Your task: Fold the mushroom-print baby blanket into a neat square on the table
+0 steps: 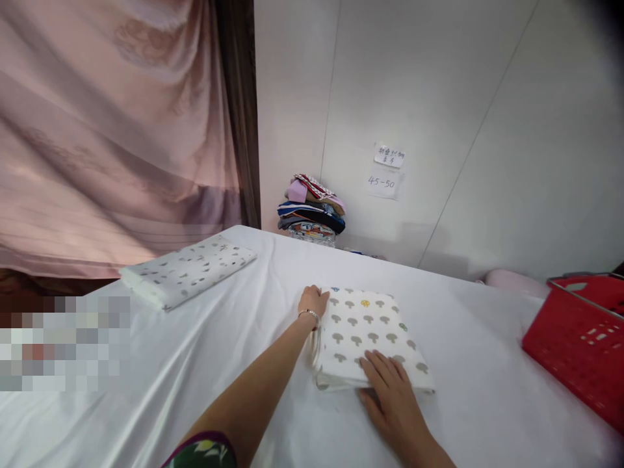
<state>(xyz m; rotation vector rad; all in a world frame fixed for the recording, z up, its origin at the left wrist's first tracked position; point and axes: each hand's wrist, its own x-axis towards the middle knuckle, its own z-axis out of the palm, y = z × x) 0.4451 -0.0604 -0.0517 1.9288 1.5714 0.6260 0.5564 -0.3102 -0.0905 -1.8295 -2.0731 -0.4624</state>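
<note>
A folded white cloth (369, 328) printed with grey mushrooms, a few of them coloured, lies on the white-covered table in front of me. My left hand (314, 301), with a bracelet at the wrist, is closed at the cloth's far left corner; its fingertips are partly hidden against the edge. My right hand (387, 390) rests on the near edge of the cloth, fingers stretched out on top and thumb just off the edge. Several layers show along the cloth's left and near sides.
Another folded white cloth (190, 270) with small dark prints lies at the table's far left. A red basket (575, 338) stands at the right edge. Behind the table are a stack of folded fabrics (312, 211), a pink curtain (121, 130) and a wall with paper notes (383, 183).
</note>
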